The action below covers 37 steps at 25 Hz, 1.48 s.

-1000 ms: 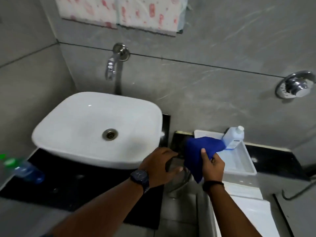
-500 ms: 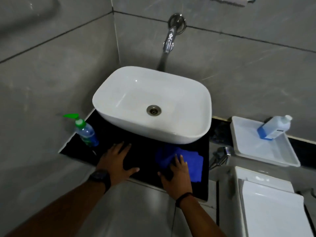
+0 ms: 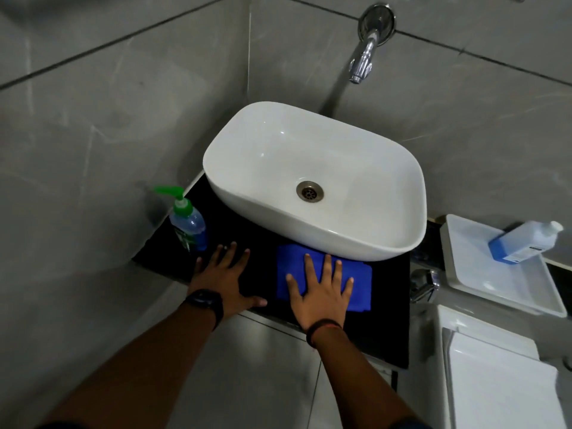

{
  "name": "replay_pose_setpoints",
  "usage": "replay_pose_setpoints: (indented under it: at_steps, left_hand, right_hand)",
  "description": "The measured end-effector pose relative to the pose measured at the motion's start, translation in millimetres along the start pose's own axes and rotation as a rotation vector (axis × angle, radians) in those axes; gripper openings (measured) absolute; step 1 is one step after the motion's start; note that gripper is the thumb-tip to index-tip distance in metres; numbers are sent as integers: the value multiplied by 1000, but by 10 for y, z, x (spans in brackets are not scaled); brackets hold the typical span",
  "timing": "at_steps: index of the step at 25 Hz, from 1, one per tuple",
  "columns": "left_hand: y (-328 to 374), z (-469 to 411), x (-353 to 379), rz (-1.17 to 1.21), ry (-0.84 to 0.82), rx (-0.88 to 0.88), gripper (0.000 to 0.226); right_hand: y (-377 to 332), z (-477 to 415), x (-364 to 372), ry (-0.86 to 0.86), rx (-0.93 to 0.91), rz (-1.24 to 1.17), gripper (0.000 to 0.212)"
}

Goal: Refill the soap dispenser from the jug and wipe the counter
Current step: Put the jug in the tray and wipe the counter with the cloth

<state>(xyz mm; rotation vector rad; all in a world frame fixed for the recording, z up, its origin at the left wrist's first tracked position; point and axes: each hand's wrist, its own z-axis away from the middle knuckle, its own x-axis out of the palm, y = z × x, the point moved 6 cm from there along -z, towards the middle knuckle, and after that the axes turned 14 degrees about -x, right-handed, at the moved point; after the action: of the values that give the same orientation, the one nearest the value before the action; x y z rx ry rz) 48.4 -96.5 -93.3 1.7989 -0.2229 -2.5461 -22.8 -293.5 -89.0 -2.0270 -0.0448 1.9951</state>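
The wiping half of the task is in hand. The right hand (image 3: pixel 320 292) lies flat, fingers straight and spread wide, pressing a folded blue cloth (image 3: pixel 361 270) onto the black worktop (image 3: pixel 267 264). The cloth shows beyond its fingertips and out past its little finger. The left hand (image 3: pixel 224 274) is also flat and spread, palm down on the bare worktop and holding nothing, just beside the right hand's thumb.

The soap dispenser (image 3: pixel 187 224), with blue liquid and a green pump in place, stands upright just beyond the left hand's fingertips, close but apparently not touching. The jug (image 3: pixel 523 241) lies tilted in a white tray (image 3: pixel 495 286), well off to the outer side of the right hand. From that, the refill looks done, though the dispenser's level is hard to read.

The white basin (image 3: pixel 340 239) overhangs the worktop just past the right hand's fingertips. The next move likely calls for sliding the cloth sideways under steady flat pressure and keeping it under the palm. The left hand would have to lift clear for the cloth to reach the patch it covers, and the strip near the dispenser needs care so the bottle isn't knocked over
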Motion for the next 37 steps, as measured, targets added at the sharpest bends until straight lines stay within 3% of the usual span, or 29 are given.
replay_pose_setpoints:
  at_steps: [8,12,16,20,23,27,31,37]
  left_hand:
    - [28,39,-72,-11,-36,33,120]
    - [33,46,-90,-25,-38,41,119]
    - [33,33,-93,-20,-49,35,120]
    - [39,34,-100,-17,-59,20,120]
    - [40,21,-102,-20,-68,21,121]
    - [32,20,-75,-30,-64,25,121]
    - [31,21,-68,-14,-52,18,121]
    - [39,41,-97,1,-53,10,121]
  right_hand:
    - [161,206,-53,-54,-246,15,69]
    - [474,337,-118,-29,-93,43,68]
    - [279,250,-52,27,76,40,69]
    - [27,328,9,0,-141,28,69]
    - [276,488,-76,-5,-243,63,69]
    - [559,536,-130,-3,-64,56,70]
    - [290,358,-56,26,79,48,71]
    - [157,371,-66,-26,-315,75,69]
